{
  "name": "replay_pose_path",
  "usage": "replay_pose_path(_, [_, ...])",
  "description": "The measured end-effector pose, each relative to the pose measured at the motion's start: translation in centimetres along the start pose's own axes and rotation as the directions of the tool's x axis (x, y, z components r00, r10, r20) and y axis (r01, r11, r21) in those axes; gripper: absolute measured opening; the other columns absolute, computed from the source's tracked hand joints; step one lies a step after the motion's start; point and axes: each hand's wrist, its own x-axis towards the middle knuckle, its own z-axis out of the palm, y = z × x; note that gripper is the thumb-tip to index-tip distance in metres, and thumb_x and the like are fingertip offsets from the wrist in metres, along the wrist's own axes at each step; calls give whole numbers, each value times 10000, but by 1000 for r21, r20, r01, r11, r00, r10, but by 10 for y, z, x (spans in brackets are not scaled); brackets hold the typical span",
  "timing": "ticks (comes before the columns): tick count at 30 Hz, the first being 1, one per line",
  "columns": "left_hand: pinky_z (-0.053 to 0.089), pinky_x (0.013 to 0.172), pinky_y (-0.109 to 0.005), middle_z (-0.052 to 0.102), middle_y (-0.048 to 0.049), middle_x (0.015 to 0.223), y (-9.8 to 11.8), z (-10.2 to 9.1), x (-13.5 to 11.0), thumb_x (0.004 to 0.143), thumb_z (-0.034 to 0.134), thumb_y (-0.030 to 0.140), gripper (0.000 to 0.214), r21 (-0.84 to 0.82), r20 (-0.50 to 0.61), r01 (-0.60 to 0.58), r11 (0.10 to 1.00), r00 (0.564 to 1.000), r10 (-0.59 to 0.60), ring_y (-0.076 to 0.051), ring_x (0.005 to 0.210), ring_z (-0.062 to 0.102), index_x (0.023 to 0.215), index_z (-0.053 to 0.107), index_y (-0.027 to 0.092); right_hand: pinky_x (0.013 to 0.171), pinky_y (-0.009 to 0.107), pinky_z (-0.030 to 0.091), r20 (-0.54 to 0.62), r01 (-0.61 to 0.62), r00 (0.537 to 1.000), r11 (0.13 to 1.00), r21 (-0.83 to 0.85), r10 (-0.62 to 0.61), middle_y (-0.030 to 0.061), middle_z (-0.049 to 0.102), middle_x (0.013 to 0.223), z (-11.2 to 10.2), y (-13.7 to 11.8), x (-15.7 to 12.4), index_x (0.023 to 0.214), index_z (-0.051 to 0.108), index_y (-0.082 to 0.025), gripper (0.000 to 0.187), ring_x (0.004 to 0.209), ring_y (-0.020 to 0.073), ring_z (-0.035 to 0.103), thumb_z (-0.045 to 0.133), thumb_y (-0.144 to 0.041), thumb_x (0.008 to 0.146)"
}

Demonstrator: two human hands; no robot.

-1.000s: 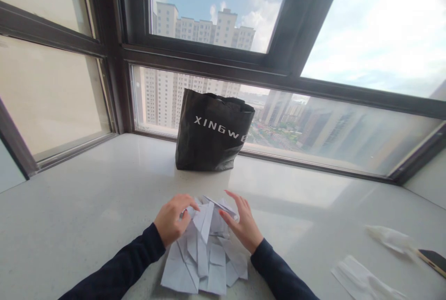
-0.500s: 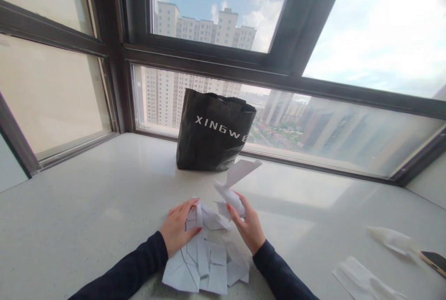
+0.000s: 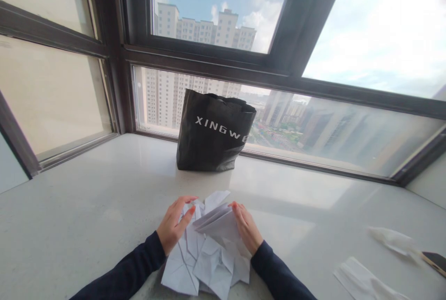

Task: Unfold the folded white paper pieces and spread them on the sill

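A loose heap of folded white paper pieces [image 3: 186,270] lies on the white counter between my two hands. At the heap's left side, my left hand [image 3: 173,223] rests with its thumb and fingers apart, touching or very near the papers. My right hand [image 3: 248,228] lies along the right side, fingers stretched out against a folded sheet of paper [image 3: 223,226]. That sheet tilts on the heap with its layered edges facing up and left. The right thumb is hidden. Another folded piece of paper [image 3: 213,263] sits on the heap's near part.
Behind the heap, a black bag [image 3: 212,144] with white lettering stands upright by the window. Two crumpled white tissue-like pieces, one nearer [image 3: 365,281] and one farther [image 3: 393,239], lie at right. A dark flat object, perhaps a phone [image 3: 435,260], shows at the right edge.
My right hand has lowered from above the heap, and the papers it held now lie on it. My left hand has opened from the papers it was pressing.
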Motion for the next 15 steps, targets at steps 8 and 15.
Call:
replay_pose_path(8, [353, 879, -373, 592, -92, 1021, 2, -1, 1, 838, 370, 446, 361, 99, 134, 25, 995, 990, -38, -248, 980, 510, 1025, 567, 208, 438, 227, 310, 33, 14, 999, 996, -86, -12, -33, 432, 489, 4, 2, 0, 618, 536, -184, 553, 461, 120, 377, 321, -671, 768])
replay_pose_path(15, [200, 980, -446, 539, -75, 1164, -5, 4, -4, 710, 587, 541, 565, 278, 316, -152, 949, 947, 59, -292, 1067, 462, 1171, 481, 231, 472, 242, 297, -82, 33, 995, 967, -254, -56, -32, 372, 429, -1, 8, 5, 433, 360, -215, 562, 457, 125, 372, 293, -638, 796])
